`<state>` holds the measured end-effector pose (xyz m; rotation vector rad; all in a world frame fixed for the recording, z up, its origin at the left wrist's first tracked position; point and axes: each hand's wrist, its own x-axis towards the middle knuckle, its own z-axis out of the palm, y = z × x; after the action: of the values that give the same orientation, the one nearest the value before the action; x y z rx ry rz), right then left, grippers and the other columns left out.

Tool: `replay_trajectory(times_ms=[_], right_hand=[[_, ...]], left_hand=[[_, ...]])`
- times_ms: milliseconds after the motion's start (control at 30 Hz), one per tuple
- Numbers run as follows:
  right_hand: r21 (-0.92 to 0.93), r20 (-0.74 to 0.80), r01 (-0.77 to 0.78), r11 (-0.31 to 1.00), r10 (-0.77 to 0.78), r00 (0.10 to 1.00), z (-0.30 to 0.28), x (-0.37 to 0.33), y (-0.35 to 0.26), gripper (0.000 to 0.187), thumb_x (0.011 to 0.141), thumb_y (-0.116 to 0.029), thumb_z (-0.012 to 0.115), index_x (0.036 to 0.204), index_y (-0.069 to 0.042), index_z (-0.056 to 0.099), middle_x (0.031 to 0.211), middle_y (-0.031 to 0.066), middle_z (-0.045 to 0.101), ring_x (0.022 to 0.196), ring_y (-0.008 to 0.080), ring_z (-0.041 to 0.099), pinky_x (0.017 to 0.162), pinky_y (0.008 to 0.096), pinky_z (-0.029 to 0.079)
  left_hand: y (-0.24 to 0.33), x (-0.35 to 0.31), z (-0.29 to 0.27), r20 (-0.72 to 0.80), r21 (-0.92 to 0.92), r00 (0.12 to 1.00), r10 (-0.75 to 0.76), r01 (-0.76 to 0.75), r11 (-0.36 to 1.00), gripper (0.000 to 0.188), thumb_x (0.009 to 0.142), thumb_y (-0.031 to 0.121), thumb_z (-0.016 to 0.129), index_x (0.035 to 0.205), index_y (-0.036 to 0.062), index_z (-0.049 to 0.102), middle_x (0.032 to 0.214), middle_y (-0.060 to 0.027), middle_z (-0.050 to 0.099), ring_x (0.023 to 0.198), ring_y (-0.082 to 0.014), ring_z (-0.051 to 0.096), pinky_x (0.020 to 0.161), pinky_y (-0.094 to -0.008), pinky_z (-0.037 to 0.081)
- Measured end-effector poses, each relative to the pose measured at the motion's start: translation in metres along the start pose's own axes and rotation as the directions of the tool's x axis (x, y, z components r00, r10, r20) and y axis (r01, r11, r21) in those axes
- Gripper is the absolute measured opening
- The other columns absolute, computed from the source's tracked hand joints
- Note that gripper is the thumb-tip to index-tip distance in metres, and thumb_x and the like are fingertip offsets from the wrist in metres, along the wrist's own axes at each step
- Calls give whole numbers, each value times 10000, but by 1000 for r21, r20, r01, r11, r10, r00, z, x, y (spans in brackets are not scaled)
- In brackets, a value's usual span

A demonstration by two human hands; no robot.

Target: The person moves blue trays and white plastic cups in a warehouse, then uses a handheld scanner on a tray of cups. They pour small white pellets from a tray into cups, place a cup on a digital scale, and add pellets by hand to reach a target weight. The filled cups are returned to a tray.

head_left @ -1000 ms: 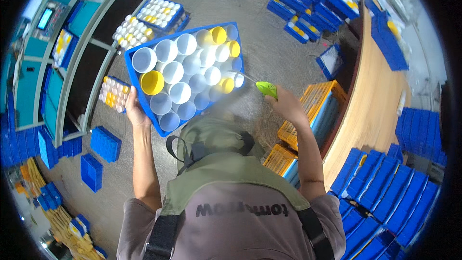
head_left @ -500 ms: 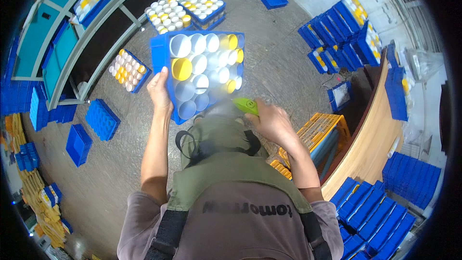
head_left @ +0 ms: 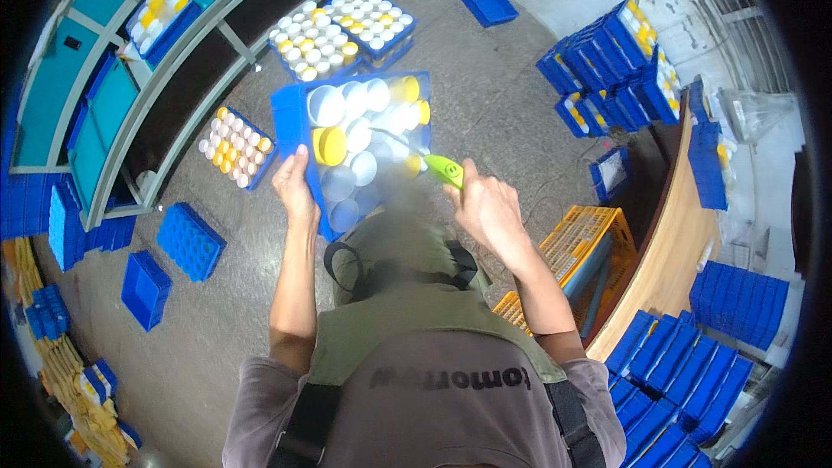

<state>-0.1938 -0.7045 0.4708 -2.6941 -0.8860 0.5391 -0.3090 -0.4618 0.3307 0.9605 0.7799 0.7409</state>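
Note:
My left hand (head_left: 295,187) is closed on the left edge of a blue plastic tray (head_left: 292,113), which is tilted up in front of my body. Rows of round cups, mostly white (head_left: 326,106) with some yellow (head_left: 329,146), fill the tray, their round ends facing me. Bright glare and blur hide part of its right and lower side. In my right hand (head_left: 490,212) is a lime-green handled tool (head_left: 445,171), gripped with the fingers wrapped round it. A thin dark curved part reaches from the handle toward the cups; its tip is too blurred to make out.
Blue trays of white and yellow cups (head_left: 236,149) sit on the floor ahead and left, beside a blue grid tray (head_left: 190,241). A teal machine frame (head_left: 173,69) stands left. Right are a yellow crate (head_left: 582,243), a wooden tabletop (head_left: 663,273) and stacked blue trays (head_left: 680,373).
The tray has come slightly lower and nearer to me, with my left hand still on it. My right hand and the green tool have moved a little up and right.

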Motion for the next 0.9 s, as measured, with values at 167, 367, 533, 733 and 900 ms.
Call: replay_trajectory(times_ms=[167,367,533,733,900], right_hand=[[-35,65,-151,988,153,986,11,37,23,403,926,-268,574,1128,80,567,851,295,676,858,432,683,780,519,521],[-118,53,-331,936,339,939,5,64,60,445,925,-331,579,1158,48,586,977,286,678,994,414,656,872,501,501],[-73,-17,-337,939,337,941,-2,91,65,436,928,-329,576,1155,43,587,992,285,677,1009,420,648,878,506,497],[-66,37,-293,954,296,955,-11,97,49,432,936,-350,592,1143,29,587,951,283,678,963,430,656,856,514,491],[-27,93,-240,970,241,966,-19,97,25,422,930,-327,585,1123,48,583,961,301,670,981,448,645,862,524,496]], left_hand=[[16,12,-28,-9,-51,999,-44,43,998,199,943,185,634,916,-3,693,919,-32,680,798,-102,605,755,-248,482],[28,26,-68,26,-180,995,-98,101,979,282,943,197,621,1107,-31,646,1055,-66,672,945,-162,629,890,-303,491],[33,38,-92,96,-145,992,-80,93,985,254,948,200,609,1078,-12,658,987,-38,682,883,-128,635,838,-274,504],[41,46,-92,155,-71,985,-73,85,994,182,953,195,604,1013,30,655,889,16,655,775,-80,595,760,-233,477],[47,53,-74,94,-69,993,-74,81,994,238,951,195,603,999,-21,690,946,-43,689,818,-112,619,769,-245,483]])
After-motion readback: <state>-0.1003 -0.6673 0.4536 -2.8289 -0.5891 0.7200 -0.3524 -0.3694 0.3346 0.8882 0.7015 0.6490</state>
